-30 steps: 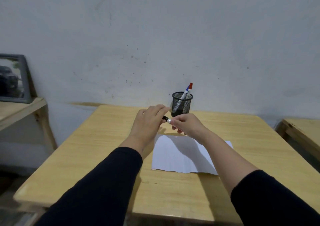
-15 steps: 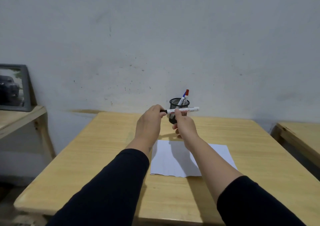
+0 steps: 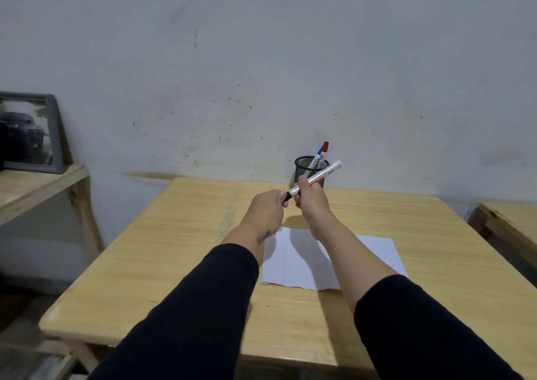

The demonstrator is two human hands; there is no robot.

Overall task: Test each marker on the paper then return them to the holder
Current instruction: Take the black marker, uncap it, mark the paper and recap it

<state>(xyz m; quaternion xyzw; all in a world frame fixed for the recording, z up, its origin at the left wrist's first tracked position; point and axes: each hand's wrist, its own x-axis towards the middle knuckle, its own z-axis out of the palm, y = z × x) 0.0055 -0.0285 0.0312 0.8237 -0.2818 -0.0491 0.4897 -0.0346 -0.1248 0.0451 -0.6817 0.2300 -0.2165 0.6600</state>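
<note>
A white marker [image 3: 322,175] with a black cap is held above the wooden table [image 3: 186,251], tilted up to the right. My right hand [image 3: 309,202] grips its barrel. My left hand [image 3: 268,209] is closed on the black cap end [image 3: 288,196]. Behind them stands a black mesh holder [image 3: 303,171] with a red-capped marker [image 3: 325,147] and a blue-capped marker [image 3: 320,150] sticking out. A white paper sheet [image 3: 374,251] lies flat on the table under my forearms.
A framed car picture [image 3: 27,135] leans on the wall on a wooden shelf [image 3: 37,187] at left. Another wooden table edge [image 3: 505,219] shows at right. A grey wall runs behind the table.
The marker has tilted from level to slanting up to the right. Both hands stay on it, raised in front of the holder, after lifting from near the paper.
</note>
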